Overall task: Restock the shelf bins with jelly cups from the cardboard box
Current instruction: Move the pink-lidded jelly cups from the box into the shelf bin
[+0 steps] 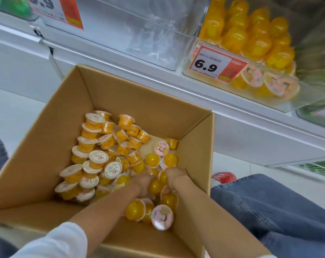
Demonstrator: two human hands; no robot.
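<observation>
The cups [98,157] lie loose in the bottom of the box [139,101], which stands open on the floor just below the shelf [251,131]. Flat ones with white lids are heaped to the left, and rounder ones with pink lids are scattered to the near right. Both hands are down among that rounder lot. The left hand [143,183] and right hand [176,176] sit close together with cups between and around them. The fingers of both are buried in the pile and blurred, so I cannot tell how far they are curled or whether either has hold of a cup; they look to be gathering a handful.

Up on the shelf, the right bin [188,70], behind a 6.9 price tag [212,64], already holds many pink-lidded orange cups, though there is room near its front. The middle bin [158,34] to its left is clear and looks empty.

By my reckoning the job is partly done. One bin is well stocked, one has nothing in it, and dozens of cups remain in the box, with only a single layer left
</observation>
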